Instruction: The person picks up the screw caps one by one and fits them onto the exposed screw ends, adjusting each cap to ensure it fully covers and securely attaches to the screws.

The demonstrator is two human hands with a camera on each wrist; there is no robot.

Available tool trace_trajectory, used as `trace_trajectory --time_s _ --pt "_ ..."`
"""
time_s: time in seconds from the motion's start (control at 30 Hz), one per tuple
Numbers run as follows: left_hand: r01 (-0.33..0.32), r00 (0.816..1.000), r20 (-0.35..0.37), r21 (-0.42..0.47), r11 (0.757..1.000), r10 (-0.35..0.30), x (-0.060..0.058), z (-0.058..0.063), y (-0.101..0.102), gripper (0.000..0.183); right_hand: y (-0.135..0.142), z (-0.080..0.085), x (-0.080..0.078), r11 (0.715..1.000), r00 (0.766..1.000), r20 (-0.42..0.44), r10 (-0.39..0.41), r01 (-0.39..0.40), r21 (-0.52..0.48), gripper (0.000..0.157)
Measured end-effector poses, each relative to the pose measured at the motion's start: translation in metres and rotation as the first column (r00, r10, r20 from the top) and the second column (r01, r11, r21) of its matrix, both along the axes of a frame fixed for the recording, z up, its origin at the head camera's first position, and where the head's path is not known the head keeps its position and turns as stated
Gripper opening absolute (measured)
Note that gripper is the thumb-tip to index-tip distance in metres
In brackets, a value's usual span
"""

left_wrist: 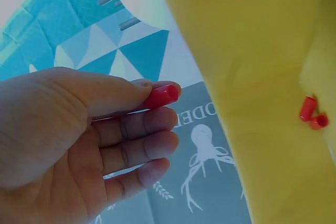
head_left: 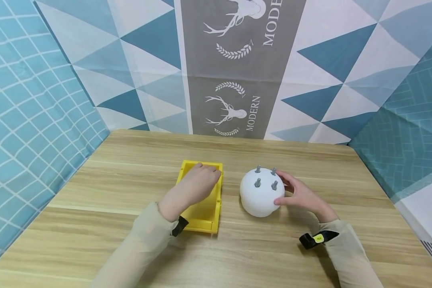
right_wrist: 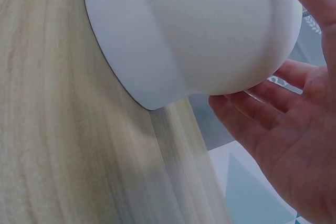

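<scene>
My left hand [head_left: 196, 185] is over the yellow box [head_left: 219, 212]. Its thumb and index finger pinch a small red cap [left_wrist: 161, 97], hollow at the end, while the other fingers stay loosely bent. Two more such caps, a standing-looking one [left_wrist: 308, 108] and one with its opening showing [left_wrist: 318, 122], lie inside the box. To the right, a white rounded body [head_left: 257, 202] rests on the table, with several grey threaded studs [head_left: 258, 183] sticking up from its top. My right hand [head_left: 302, 195] holds its right side, thumb at the front and fingers behind.
The box and the white body stand apart on a wood-grain table [head_left: 129, 180]. A patterned cloth [head_left: 227, 72] hangs behind the far edge, and tiled-pattern cloths flank both sides. Black straps circle both wrists.
</scene>
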State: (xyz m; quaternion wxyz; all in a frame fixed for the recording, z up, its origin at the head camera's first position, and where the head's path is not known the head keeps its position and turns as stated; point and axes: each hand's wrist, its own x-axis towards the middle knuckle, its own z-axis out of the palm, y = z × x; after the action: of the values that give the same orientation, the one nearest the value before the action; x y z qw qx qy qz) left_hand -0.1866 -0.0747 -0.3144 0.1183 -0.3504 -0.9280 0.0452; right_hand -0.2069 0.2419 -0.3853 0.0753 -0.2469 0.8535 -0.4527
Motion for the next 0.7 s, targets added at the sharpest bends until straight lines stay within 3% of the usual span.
trace_trajectory --time_s 0.23,0.47,0.7 --pt "0.078 0.991 -0.110 0.010 0.997 -0.076 -0.004 0.007 0.007 0.013 0.000 0.001 0.001 1.000 1.000 0.000 -0.001 0.001 0.002 0.086" --pt "0.048 0.999 -0.012 0.068 0.997 -0.047 -0.008 0.014 0.016 0.010 0.000 0.000 0.000 1.000 1.000 0.005 -0.002 0.002 -0.005 0.086" --pt "0.089 0.996 -0.021 0.106 0.990 -0.087 -0.012 0.017 0.020 0.010 0.000 0.000 0.001 1.000 1.000 0.004 0.004 -0.004 -0.007 0.085"
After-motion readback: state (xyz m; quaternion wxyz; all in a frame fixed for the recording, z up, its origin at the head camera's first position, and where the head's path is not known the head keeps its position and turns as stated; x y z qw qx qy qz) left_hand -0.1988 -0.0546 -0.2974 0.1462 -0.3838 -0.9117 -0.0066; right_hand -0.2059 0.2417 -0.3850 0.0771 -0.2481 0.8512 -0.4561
